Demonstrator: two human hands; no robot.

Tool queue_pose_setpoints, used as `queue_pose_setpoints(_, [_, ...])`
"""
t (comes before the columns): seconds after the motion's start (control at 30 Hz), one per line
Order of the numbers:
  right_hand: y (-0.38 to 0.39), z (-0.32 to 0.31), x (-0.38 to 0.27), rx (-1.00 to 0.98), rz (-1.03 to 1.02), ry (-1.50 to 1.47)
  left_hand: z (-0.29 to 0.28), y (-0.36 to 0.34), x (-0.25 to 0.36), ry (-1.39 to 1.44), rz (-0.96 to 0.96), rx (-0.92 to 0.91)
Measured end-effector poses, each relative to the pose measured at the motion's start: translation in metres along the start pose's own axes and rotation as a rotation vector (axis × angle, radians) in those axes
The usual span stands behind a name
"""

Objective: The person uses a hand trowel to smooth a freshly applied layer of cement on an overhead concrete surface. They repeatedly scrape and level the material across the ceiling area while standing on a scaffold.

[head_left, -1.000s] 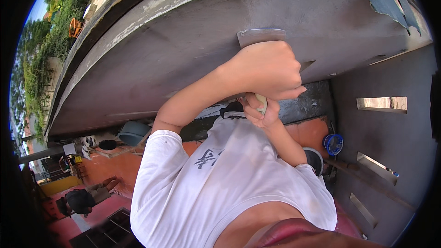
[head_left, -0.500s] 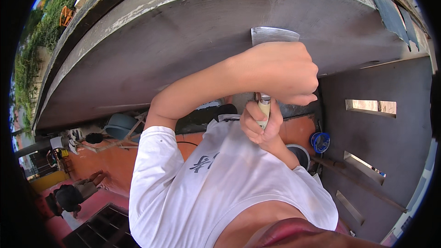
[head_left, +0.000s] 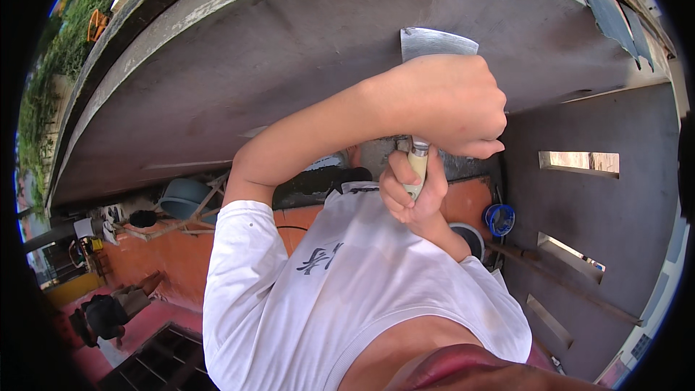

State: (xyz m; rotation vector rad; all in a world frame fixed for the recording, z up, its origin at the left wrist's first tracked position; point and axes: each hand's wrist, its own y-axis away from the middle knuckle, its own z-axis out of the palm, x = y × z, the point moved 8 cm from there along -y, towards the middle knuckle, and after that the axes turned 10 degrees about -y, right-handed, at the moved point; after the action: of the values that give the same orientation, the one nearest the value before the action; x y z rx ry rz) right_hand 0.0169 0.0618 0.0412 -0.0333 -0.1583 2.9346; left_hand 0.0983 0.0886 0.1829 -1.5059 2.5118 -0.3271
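Observation:
A scraper (head_left: 439, 42) with a wide metal blade and a cream handle is in front of my chest, its blade pointing toward the grey wall (head_left: 239, 72). My right hand (head_left: 411, 187) is wrapped round the handle, below the metal collar. Across the scraper's middle passes my left hand (head_left: 460, 105), back toward me and fingers curled closed. Those fingers are mostly hidden, so I cannot tell what they grip or whether they press on the blade. Only the blade's far end shows beyond the left hand.
Another grey wall with slot openings (head_left: 579, 163) stands at the right. A blue bucket (head_left: 499, 219) sits beside it on the orange floor (head_left: 467, 199). At left are a grey-blue basin (head_left: 181, 198) and a wooden frame (head_left: 206, 210). Another person (head_left: 105, 315) is farther off at lower left.
The scraper blade and my left hand have shifted slightly up toward the wall. More of the blade shows above the left hand. My right hand keeps its hold on the handle.

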Motion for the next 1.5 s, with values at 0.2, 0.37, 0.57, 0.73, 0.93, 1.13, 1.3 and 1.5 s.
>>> queue_pose_setpoints(0.2, [-0.01,-0.021,-0.01,0.0,-0.039,-0.01,0.016,-0.001,-0.007,-0.069,-0.056,-0.096])
queue_pose_setpoints(0.37, [-0.011,-0.028,-0.01,0.007,0.006,-0.075,0.021,-0.001,-0.009,-0.123,-0.052,-0.105])
queue_pose_setpoints(0.57, [-0.005,-0.015,0.0,-0.029,0.037,0.007,0.014,-0.004,-0.01,0.044,-0.054,-0.179])
queue_pose_setpoints(0.73, [-0.006,-0.02,0.006,0.004,0.035,0.005,0.014,0.001,-0.008,0.003,-0.012,-0.028])
queue_pose_setpoints(0.93, [-0.027,-0.015,0.002,-0.11,0.004,-0.019,0.011,0.002,-0.015,-0.137,-0.006,-0.074])
queue_pose_setpoints(1.13, [-0.043,0.015,-0.014,-0.084,-0.005,0.08,-0.022,-0.01,-0.022,-0.183,0.067,-0.038])
queue_pose_setpoints(1.3, [-0.03,-0.015,-0.031,-0.101,0.014,0.093,-0.006,-0.015,-0.022,-0.118,0.006,0.035])
queue_pose_setpoints(1.5, [0.039,-0.137,-0.075,0.408,0.039,0.234,0.149,0.006,-0.012,0.057,-0.175,0.028])
